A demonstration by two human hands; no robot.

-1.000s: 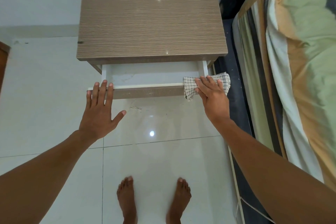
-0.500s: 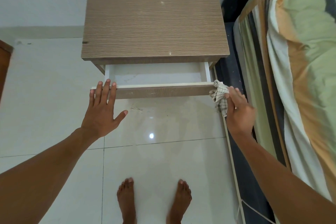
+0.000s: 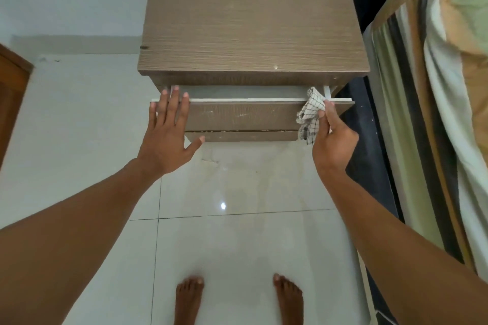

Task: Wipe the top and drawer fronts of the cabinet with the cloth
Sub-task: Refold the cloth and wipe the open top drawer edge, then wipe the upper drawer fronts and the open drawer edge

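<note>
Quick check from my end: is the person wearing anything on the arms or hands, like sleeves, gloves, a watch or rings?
Nothing shows. Both forearms are bare up to the frame edge, with no sleeve cuff in view. The left hand and right hand have no gloves, and no watch, bracelet or rings show on the visible wrists and fingers. The feet are bare too.

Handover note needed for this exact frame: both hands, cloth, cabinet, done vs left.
Left hand: open, flat on the left end of the top drawer front, fingertips over its upper edge.
Right hand: shut on the checked cloth, bunched against the right end of that front.
Cabinet top: bare, a few pale specks on it.
Top drawer is slightly open; lower drawer front shows just beneath.
Done: cannot tell. White marks remain on both fronts.
Left: wipe both fronts, check the top.
</note>
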